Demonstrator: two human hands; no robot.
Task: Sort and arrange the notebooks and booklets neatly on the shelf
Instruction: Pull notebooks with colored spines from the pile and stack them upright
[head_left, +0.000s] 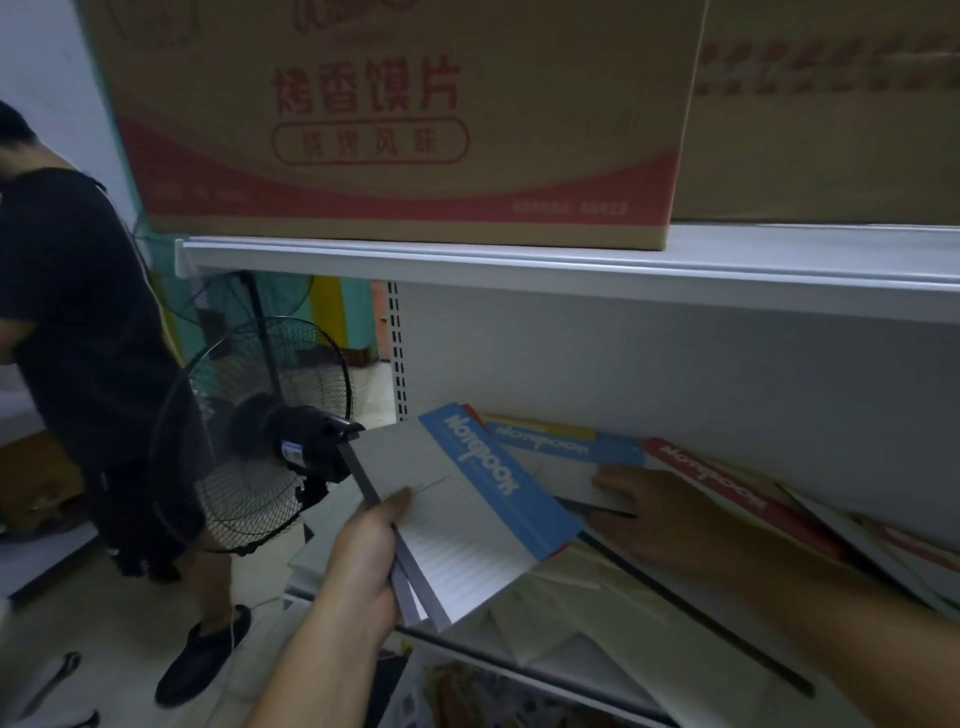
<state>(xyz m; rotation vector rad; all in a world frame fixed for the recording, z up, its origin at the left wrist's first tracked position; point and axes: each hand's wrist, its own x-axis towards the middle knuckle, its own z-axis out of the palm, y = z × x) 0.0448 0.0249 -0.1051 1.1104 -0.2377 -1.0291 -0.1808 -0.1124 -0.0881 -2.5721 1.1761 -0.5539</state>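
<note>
- The left hand (363, 566) grips a stack (467, 519) of notebooks, thumb on the top cover and the other fingers hidden beneath.
- The top cover is pale grey with faint ruled lines. A blue band runs along one long edge and bears "Notebook" in white letters.
- Grey edges of at least two more notebooks show under it, slightly fanned.
- The stack is tilted and held at the left end of the lower shelf (701, 631), partly out past its front edge.
- The right hand (660, 514) lies on the notebooks on that shelf, fingers stretched flat and holding nothing.
- Its fingertips (605, 475) touch a blue notebook (566, 447) near the back panel, which also reads "Notebook"; a yellow edge shows behind it.
- Just right of it lies a red notebook (717, 483) with the same word in white.
- Pale booklets (597, 597) lie loosely overlapped in front, at mixed angles.
- On the upper shelf (519, 265) stands a cardboard box (389, 130) printed in red with "烤香馍片"; the smaller framed line below is too blurred to read surely.
- A black fan (270, 441) and a person (88, 312) in dark clothes stand to the left.
</note>
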